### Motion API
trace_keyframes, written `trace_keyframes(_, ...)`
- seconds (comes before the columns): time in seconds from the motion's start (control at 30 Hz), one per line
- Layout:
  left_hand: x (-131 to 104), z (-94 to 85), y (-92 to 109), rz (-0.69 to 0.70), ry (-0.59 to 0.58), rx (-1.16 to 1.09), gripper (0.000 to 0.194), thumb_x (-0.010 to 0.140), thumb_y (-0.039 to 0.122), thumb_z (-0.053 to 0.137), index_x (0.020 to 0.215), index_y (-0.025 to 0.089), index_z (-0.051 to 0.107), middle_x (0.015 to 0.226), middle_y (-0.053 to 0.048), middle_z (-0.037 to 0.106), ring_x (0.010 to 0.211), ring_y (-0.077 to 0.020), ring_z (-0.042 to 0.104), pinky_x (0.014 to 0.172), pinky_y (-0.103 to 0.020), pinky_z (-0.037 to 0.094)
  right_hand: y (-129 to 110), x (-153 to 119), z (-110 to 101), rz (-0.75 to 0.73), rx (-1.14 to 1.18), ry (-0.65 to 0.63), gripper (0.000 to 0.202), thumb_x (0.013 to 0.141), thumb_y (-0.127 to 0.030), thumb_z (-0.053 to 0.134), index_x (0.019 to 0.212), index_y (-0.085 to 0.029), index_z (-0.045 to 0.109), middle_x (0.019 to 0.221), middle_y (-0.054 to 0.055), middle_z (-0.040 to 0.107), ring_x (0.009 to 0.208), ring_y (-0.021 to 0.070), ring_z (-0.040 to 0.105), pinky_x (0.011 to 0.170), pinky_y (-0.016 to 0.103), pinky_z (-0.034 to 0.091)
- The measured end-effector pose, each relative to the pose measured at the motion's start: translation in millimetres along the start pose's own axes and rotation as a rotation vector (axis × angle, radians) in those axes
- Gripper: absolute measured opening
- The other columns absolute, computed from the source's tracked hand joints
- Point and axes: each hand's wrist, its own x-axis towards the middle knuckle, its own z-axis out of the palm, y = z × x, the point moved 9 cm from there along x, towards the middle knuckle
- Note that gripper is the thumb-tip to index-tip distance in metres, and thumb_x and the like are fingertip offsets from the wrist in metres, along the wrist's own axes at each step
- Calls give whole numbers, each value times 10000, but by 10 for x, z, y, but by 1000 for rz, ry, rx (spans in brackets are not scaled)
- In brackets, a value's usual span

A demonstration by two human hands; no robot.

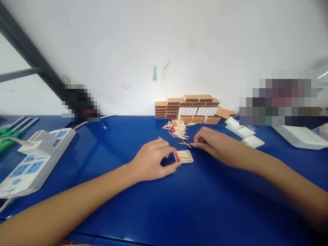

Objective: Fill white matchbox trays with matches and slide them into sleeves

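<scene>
My left hand (155,159) is closed on the left end of a small white matchbox tray (192,160), thumb at the near side and index finger at the far side. Red-headed matches (183,156) lie side by side in the tray, heads to the left. Just beyond the tray, my right hand (207,140) pinches a match, its red head at the fingertips. A few loose matches (183,143) rest on the table beside those fingertips. Farther back is a heap of matches (178,128), tangled, with red heads mostly to the left.
Stacked matchboxes (194,109) stand against the white wall behind the heap. White empty trays (242,131) lie right of my right hand, near a larger white object (299,136). A power strip (38,160) with a plugged-in adapter and green-handled tools (15,131) occupy the left of the blue table (143,212).
</scene>
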Motion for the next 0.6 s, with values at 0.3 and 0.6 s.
trace_keyframes(0.3,17,10,12,-1,-5,13,248,937,384,686,1060,171,720,796,-18,663,740,-173,613,780,-358,536,-470,-101,174,-71,40,-19,286,1068,-459,450,950,-238,588,1004,69,651,729,186,631,639,342,489)
trace_keyframes(0.6,20,-3,24,8,5,5,209,924,338,692,1022,156,722,777,-18,648,733,-174,615,775,-356,538,-535,-77,265,-72,39,-42,206,1064,-373,475,935,-232,553,981,54,633,743,190,637,636,339,484)
